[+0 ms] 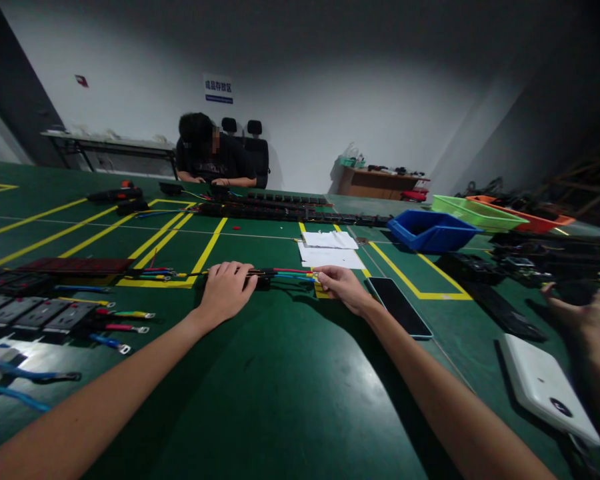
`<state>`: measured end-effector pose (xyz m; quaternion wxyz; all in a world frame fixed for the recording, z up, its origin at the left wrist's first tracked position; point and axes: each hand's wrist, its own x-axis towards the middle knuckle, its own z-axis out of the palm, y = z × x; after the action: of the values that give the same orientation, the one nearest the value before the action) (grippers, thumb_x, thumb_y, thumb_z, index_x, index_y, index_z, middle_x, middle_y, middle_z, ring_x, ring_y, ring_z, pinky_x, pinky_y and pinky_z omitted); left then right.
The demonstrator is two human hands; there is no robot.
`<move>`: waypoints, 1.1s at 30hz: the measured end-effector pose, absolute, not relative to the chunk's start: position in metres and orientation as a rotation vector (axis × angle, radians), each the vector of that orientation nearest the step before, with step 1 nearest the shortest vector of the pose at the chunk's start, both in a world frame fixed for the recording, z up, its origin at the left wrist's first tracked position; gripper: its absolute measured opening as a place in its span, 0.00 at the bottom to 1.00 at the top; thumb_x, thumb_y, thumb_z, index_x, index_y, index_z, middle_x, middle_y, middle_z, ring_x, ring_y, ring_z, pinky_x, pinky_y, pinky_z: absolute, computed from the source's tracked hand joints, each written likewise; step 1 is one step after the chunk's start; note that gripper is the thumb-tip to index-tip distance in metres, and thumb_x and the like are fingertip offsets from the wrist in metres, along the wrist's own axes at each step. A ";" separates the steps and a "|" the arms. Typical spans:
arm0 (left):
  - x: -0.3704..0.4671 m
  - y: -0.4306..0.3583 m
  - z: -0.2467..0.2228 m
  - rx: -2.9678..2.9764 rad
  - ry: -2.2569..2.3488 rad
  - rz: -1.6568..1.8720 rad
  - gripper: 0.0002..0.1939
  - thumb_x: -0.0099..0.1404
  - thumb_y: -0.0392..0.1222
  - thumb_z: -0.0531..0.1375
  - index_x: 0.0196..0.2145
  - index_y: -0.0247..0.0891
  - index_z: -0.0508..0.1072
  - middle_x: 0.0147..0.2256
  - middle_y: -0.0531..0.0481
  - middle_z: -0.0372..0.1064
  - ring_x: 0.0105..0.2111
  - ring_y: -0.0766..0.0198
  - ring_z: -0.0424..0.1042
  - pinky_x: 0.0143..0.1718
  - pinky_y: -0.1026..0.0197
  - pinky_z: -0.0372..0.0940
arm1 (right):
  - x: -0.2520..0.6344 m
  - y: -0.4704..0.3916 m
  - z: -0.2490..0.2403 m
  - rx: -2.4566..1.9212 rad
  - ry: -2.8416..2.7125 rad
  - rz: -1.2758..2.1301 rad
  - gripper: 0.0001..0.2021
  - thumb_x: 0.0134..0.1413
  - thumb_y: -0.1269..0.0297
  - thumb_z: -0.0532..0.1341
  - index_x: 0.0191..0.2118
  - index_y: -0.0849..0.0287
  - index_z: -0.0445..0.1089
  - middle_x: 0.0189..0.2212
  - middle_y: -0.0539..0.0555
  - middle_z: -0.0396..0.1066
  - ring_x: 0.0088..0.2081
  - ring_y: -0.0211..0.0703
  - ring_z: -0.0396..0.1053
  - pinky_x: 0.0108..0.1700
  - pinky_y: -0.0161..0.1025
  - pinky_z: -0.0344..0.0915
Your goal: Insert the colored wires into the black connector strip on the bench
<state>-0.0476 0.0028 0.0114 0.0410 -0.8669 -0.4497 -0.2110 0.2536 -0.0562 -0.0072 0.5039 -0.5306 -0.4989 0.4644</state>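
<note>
My left hand (pixel 227 290) lies over the end of a dark strip-like part (pixel 263 283) on the green table, its fingers curled round it. Red, blue and green wires (pixel 290 273) run from that part to the right. My right hand (pixel 343 287) pinches the ends of these wires between thumb and fingers. Just beyond it lie white papers (pixel 330 257). A phone with a dark screen (pixel 399 307) rests right of my right wrist.
Socket strips with lugged wires (pixel 45 313) lie at the left. A blue bin (pixel 430 231), a green bin (pixel 475 212) and a white device (pixel 547 387) stand right. Another person's hand (pixel 585 313) is at the right edge; a person (pixel 213 157) sits opposite.
</note>
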 end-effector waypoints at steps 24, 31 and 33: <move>-0.047 0.003 0.013 -2.658 -1.372 -0.647 0.27 0.74 0.54 0.44 0.52 0.36 0.74 0.49 0.39 0.74 0.49 0.48 0.70 0.54 0.42 0.60 | 0.256 -0.054 -0.013 -1.278 -1.276 1.052 0.24 0.48 0.41 0.69 0.38 0.58 0.71 0.28 0.48 0.67 0.28 0.34 0.64 0.22 0.28 0.59; -0.048 0.003 0.012 -2.678 -1.377 -0.653 0.27 0.74 0.54 0.44 0.53 0.36 0.74 0.49 0.39 0.74 0.50 0.48 0.70 0.55 0.42 0.61 | 0.260 -0.059 -0.007 -1.177 -1.317 1.210 0.25 0.44 0.50 0.75 0.44 0.56 0.69 0.31 0.48 0.69 0.29 0.34 0.66 0.25 0.30 0.61; -0.048 0.004 0.012 -2.677 -1.381 -0.653 0.27 0.74 0.55 0.44 0.53 0.36 0.74 0.49 0.38 0.74 0.50 0.48 0.70 0.55 0.42 0.60 | 0.261 -0.059 -0.006 -1.181 -1.323 1.220 0.27 0.41 0.52 0.76 0.45 0.56 0.69 0.34 0.49 0.70 0.31 0.35 0.68 0.26 0.31 0.62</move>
<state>-0.0483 0.0037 0.0120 0.0298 -0.8682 -0.4478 -0.2116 0.2606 -0.0589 -0.0056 0.4747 -0.4827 -0.5411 0.4988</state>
